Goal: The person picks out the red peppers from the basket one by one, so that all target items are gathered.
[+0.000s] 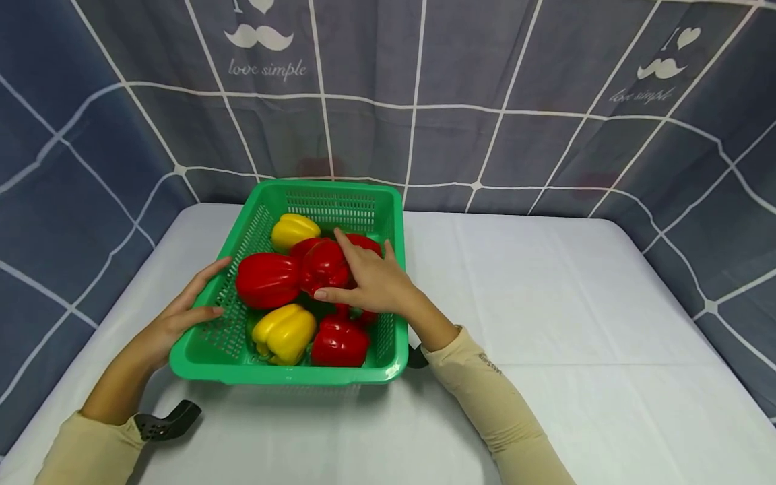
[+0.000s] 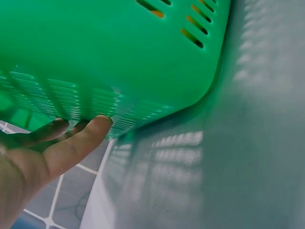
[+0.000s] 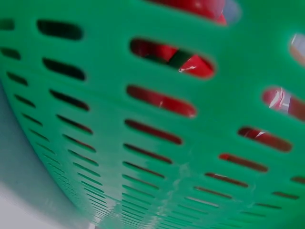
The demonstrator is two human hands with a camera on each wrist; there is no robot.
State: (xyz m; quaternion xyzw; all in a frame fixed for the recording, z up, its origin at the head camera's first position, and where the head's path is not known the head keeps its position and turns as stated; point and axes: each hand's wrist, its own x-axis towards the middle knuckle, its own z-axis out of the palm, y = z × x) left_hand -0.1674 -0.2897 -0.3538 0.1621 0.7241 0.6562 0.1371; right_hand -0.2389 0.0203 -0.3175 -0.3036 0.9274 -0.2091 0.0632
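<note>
A green plastic basket [image 1: 291, 375] with slotted walls holds several red and yellow bell peppers. My left hand [image 1: 176, 320] is at the basket's left side, its fingers fairly straight; in the left wrist view the fingertips [image 2: 101, 123] touch the slotted wall. Inside the basket, my right hand [image 1: 382, 279] is spread over a red bell pepper [image 1: 324, 265], thumb and forefinger extended on either side of it. Left of that lies another red pepper [image 1: 267, 280]. Only the basket's slotted wall [image 3: 107, 138], with red behind it, shows in the right wrist view; the right hand's fingers are hidden there.
A yellow pepper [image 1: 294, 232] lies at the back of the basket; another yellow pepper [image 1: 285, 335] and a red pepper [image 1: 341, 341] lie at its front. The basket stands on a white-covered table [image 1: 564, 303]. Grey gridded curtains [image 1: 461, 74] enclose its back and sides.
</note>
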